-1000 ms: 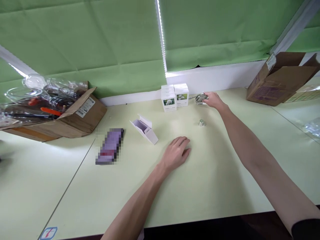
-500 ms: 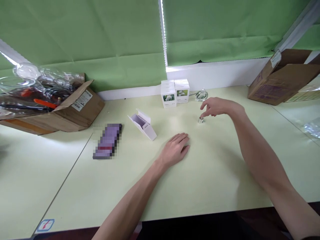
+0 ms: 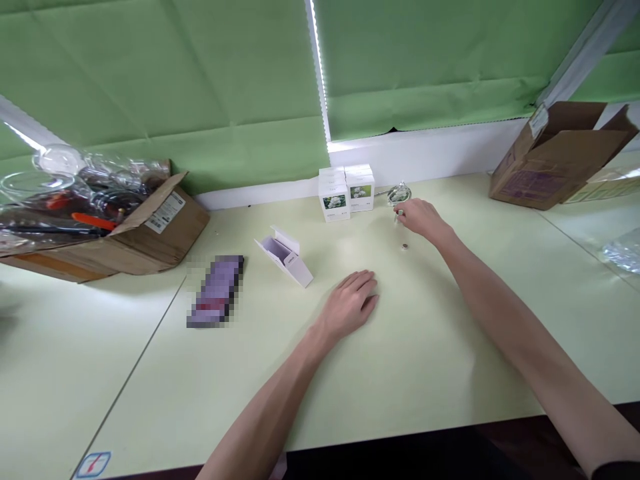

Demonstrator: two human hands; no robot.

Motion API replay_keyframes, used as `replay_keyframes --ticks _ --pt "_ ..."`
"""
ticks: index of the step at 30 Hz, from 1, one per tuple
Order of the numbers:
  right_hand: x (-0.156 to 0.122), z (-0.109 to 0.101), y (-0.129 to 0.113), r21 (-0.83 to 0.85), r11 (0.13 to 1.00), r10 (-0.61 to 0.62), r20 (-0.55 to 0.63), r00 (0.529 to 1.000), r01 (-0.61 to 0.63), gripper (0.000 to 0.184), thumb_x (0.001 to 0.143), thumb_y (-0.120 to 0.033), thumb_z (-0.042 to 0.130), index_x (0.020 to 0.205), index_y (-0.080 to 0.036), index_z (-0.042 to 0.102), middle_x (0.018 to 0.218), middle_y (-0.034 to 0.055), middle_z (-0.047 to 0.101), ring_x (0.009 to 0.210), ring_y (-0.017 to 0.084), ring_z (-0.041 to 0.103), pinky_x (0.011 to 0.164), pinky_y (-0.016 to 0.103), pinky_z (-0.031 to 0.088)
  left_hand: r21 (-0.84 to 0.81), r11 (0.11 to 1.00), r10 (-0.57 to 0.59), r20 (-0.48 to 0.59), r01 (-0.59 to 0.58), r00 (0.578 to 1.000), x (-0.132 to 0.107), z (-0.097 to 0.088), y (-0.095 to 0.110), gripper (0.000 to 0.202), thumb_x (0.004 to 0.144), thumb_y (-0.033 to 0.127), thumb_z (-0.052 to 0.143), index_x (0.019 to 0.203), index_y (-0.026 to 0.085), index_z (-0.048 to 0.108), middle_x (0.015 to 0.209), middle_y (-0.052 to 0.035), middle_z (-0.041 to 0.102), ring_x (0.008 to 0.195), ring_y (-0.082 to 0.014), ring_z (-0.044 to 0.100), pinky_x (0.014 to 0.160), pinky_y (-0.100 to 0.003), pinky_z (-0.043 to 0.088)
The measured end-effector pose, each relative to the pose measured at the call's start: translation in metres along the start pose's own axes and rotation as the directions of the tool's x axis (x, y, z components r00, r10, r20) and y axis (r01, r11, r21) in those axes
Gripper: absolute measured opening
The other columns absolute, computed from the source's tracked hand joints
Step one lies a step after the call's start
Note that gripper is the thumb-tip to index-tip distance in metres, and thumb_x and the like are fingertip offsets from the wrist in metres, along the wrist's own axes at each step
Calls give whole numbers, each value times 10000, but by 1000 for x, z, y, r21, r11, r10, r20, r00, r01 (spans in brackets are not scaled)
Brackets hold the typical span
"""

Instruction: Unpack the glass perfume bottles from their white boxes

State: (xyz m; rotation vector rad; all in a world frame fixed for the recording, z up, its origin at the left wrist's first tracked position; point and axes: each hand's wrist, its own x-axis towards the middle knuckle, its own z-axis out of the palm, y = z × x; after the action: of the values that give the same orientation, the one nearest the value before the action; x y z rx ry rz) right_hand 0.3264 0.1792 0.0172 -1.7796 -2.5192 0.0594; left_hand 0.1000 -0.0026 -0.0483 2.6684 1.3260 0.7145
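Note:
My left hand (image 3: 351, 301) rests palm down on the table, fingers stretched out, with nothing in it. My right hand (image 3: 421, 219) pinches a small silvery cylinder (image 3: 398, 218) by its upper end, mostly hidden by the fingers. Nearer to me, a tiny round metal piece (image 3: 405, 247) lies on the table. Just behind the right hand is a shiny ring-shaped metal object (image 3: 399, 194) with a thin stem; its kind is unclear. An opened white carton (image 3: 295, 265) lies on its side to the left of my left hand.
Small white boxes with flower pictures (image 3: 334, 200) stand against the wall. A blurred purple item (image 3: 217, 290) lies on the left. One cardboard box (image 3: 165, 230) full of plastic-wrapped goods is at far left, another open cardboard box (image 3: 533, 167) at far right. Clear plastic (image 3: 623, 252) lies at the right edge.
My right hand has closed on the silvery cylinder and shifted it back, away from the tiny round piece, which stays on the table. The left hand stays put.

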Motion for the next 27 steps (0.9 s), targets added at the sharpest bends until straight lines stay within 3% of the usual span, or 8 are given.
replay_keyframes --ticks 5,11,14,19,25,27 --pt "8 23 15 2 999 47 -169 985 -47 421 968 -187 400 1326 -189 622 1269 153 673 1114 302 624 854 358 445 4 1000 1 -2 -1 1000 0 1 0 258 982 257 503 1190 174 628 1344 -88 648 1287 -254 590 1098 -421 511" --pt "15 37 23 32 998 68 -258 964 -62 447 961 -194 410 1384 -206 554 1207 127 705 1033 284 643 802 335 437 0 1000 -4 -1 4 1000 0 1 -1 260 978 253 507 1198 182 626 1350 -86 645 1292 -249 586 1099 -423 508" --pt "16 37 24 52 995 95 -288 953 -83 399 959 -224 421 1320 -163 579 1118 138 724 950 284 649 757 337 424 -1 1000 -3 0 3 1000 0 1 -1 259 980 256 505 1193 176 628 1348 -90 645 1294 -250 585 1101 -422 506" --pt "12 34 24 80 996 58 -262 963 -38 273 942 -302 471 937 -184 717 1025 119 739 911 265 637 703 322 398 -11 1000 -8 13 8 1000 0 1 -1 269 983 260 493 1206 188 625 1360 -93 636 1306 -248 575 1108 -433 498" --pt "7 29 21 81 996 42 -224 974 -24 300 944 -255 437 978 -202 731 1095 109 733 988 261 630 712 318 389 -4 1000 -1 7 1 1000 1 0 0 257 979 250 504 1187 170 632 1345 -94 646 1284 -254 590 1099 -424 507" --pt "4 22 21 84 996 55 -193 980 -39 295 938 -254 442 922 -196 731 1029 115 739 950 262 635 694 320 386 -2 1000 3 3 -3 1000 1 0 0 250 978 246 507 1181 171 633 1340 -93 649 1279 -253 594 1098 -424 507"
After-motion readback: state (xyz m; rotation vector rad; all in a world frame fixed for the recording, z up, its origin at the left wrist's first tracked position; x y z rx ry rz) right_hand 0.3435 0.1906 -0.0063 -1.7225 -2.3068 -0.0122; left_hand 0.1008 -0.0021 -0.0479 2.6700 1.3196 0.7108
